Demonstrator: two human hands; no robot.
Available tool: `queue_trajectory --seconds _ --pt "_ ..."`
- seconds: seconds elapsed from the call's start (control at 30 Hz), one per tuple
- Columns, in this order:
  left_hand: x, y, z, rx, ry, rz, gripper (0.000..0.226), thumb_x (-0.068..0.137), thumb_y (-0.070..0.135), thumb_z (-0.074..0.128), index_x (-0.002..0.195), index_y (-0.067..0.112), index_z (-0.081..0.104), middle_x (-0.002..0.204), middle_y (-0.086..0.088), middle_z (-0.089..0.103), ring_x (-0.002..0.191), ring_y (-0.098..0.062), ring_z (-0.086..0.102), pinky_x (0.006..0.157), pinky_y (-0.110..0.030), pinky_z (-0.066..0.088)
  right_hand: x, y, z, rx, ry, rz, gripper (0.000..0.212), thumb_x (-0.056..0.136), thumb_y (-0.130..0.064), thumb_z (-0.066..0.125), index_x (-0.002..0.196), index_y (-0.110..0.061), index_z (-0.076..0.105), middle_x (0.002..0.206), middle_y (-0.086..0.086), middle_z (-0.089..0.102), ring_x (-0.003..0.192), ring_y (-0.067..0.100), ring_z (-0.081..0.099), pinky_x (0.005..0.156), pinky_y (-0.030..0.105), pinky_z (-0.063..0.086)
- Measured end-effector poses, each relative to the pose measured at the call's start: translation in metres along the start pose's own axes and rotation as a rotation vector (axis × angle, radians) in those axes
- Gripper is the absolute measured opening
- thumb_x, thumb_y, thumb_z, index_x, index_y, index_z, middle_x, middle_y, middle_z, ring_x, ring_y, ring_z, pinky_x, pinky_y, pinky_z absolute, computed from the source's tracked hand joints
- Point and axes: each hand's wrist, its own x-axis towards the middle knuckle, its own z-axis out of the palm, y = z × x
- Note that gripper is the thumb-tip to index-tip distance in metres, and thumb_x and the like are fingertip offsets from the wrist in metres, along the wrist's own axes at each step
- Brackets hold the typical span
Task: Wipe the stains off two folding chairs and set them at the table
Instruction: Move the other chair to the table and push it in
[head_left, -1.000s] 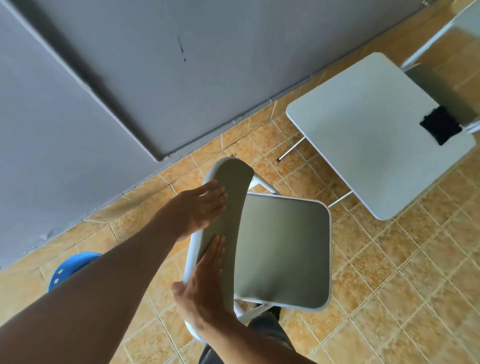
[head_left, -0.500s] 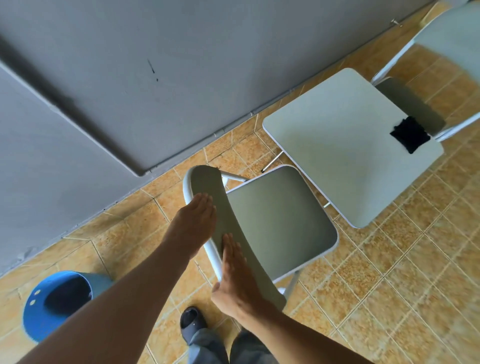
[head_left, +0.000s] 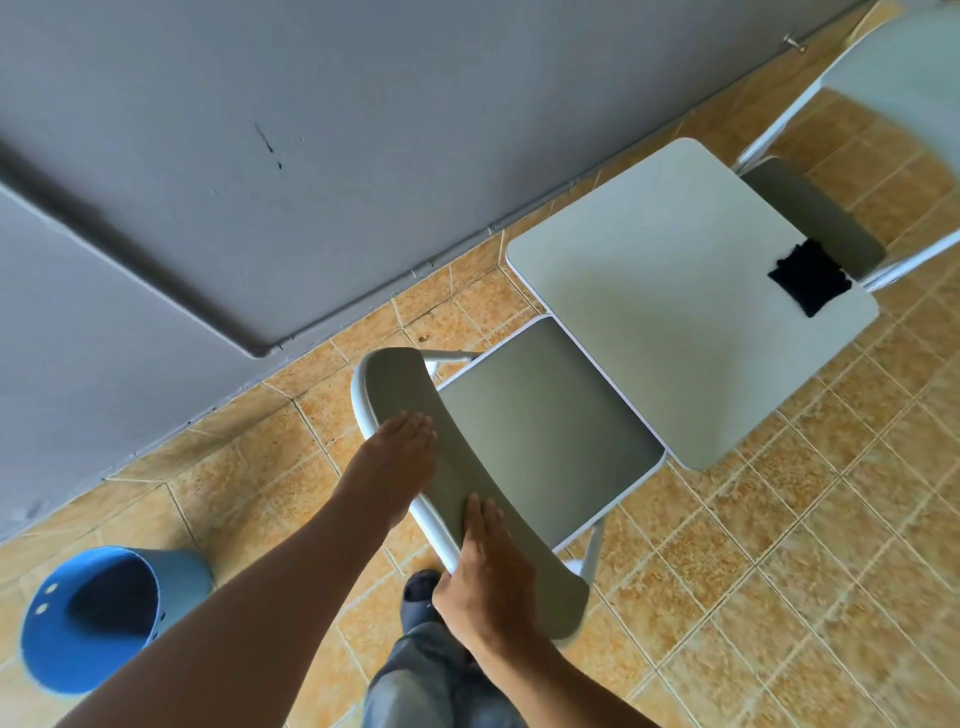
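Observation:
A grey folding chair (head_left: 545, 431) with a white metal frame stands unfolded in front of me, its seat edge tucked against the near corner of the white square table (head_left: 665, 312). My left hand (head_left: 395, 457) holds the top of the backrest near its far end. My right hand (head_left: 488, 571) grips the backrest near its close end. A second folding chair (head_left: 815, 218) stands at the far side of the table, partly hidden by the tabletop. A black cloth (head_left: 810, 278) lies on the table's far right corner.
A blue bucket (head_left: 93, 618) stands on the tiled floor at the lower left. The grey wall (head_left: 260, 156) runs along the far side. My shoe (head_left: 418, 592) and trouser leg are just below the chair's back.
The chair has moved toward the table with both hands on its backrest; its seat now meets the table corner. The view has shifted, bringing more of the bucket and second chair into sight.

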Motion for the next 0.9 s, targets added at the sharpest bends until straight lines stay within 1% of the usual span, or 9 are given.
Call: queue_trajectory --seconds 0.13,0.3,0.37,0.43,0.53,0.57,0.63,0.73,0.9 --pt "0.003 -0.002 -0.003 0.002 -0.033 -0.018 0.06 0.041 0.009 0.086 0.099 -0.001 0.074 0.102 -0.018 0.072 0.096 -0.029 0.069 0.087 -0.039 0.055 0.005 0.001 0.001 -0.029 0.012 0.014 0.094 0.049 -0.033 0.09 0.132 -0.006 0.057 0.126 0.011 0.067 0.112 0.026 0.068 0.093 0.034 0.055" --pt "0.016 -0.001 -0.008 -0.015 -0.096 -0.013 0.067 0.032 0.015 0.09 0.096 0.001 0.075 0.1 -0.016 0.073 0.094 -0.027 0.07 0.086 -0.038 0.055 0.015 0.008 -0.006 -0.083 0.065 0.0 0.097 0.034 -0.031 0.092 0.123 -0.005 0.064 0.115 0.01 0.072 0.102 0.025 0.072 0.089 0.034 0.057" --pt "0.027 0.002 -0.016 -0.017 -0.104 0.011 0.067 0.032 0.019 0.089 0.096 0.003 0.076 0.101 -0.014 0.073 0.096 -0.025 0.07 0.088 -0.036 0.054 0.024 0.016 -0.012 -0.07 0.061 0.018 0.095 0.038 -0.029 0.092 0.125 -0.005 0.063 0.117 0.012 0.071 0.103 0.027 0.071 0.088 0.035 0.058" --pt "0.038 0.007 -0.021 0.005 -0.094 0.009 0.063 0.041 0.023 0.088 0.1 0.007 0.076 0.105 -0.01 0.073 0.1 -0.022 0.069 0.091 -0.035 0.053 0.03 0.026 -0.019 -0.054 0.039 0.015 0.091 0.051 -0.028 0.089 0.134 -0.007 0.057 0.127 0.012 0.067 0.114 0.029 0.066 0.096 0.037 0.055" --pt "0.054 0.014 -0.028 -0.023 -0.094 0.047 0.055 0.04 0.023 0.089 0.092 0.011 0.077 0.098 -0.006 0.075 0.095 -0.021 0.07 0.086 -0.034 0.053 0.039 0.04 -0.044 -0.004 -0.009 0.01 0.083 0.078 -0.027 0.071 0.151 -0.016 0.034 0.152 0.004 0.045 0.14 0.023 0.043 0.115 0.035 0.038" --pt "0.057 0.016 -0.031 -0.036 -0.146 0.067 0.055 0.044 0.023 0.088 0.097 0.013 0.076 0.102 -0.005 0.074 0.099 -0.02 0.068 0.088 -0.034 0.051 0.042 0.045 -0.052 0.042 -0.044 0.018 0.082 0.082 -0.029 0.066 0.154 -0.02 0.027 0.156 0.0 0.038 0.144 0.019 0.036 0.118 0.033 0.032" --pt "0.062 0.013 -0.037 -0.01 -0.166 0.104 0.055 0.062 0.021 0.082 0.115 0.017 0.068 0.121 -0.002 0.066 0.116 -0.019 0.06 0.098 -0.035 0.044 0.046 0.055 -0.061 0.124 -0.097 0.03 0.083 0.083 -0.036 0.061 0.155 -0.026 0.021 0.159 -0.007 0.031 0.146 0.013 0.03 0.12 0.032 0.027" --pt "0.071 -0.013 -0.037 -0.051 -0.206 0.177 0.064 0.085 0.011 0.065 0.143 0.02 0.041 0.15 0.0 0.04 0.138 -0.021 0.035 0.114 -0.038 0.025 0.04 0.063 -0.061 0.211 -0.14 0.042 0.087 0.08 -0.039 0.059 0.155 -0.03 0.016 0.161 -0.012 0.023 0.146 0.009 0.026 0.121 0.031 0.024" --pt "0.09 -0.046 -0.033 0.028 -0.365 0.206 0.072 0.091 0.015 0.059 0.151 0.031 0.022 0.16 0.007 0.018 0.146 -0.023 0.017 0.117 -0.041 0.014 0.04 0.067 -0.055 0.195 -0.125 -0.002 0.088 0.086 -0.031 0.06 0.156 -0.027 0.009 0.164 -0.009 0.012 0.15 0.012 0.015 0.124 0.031 0.016"
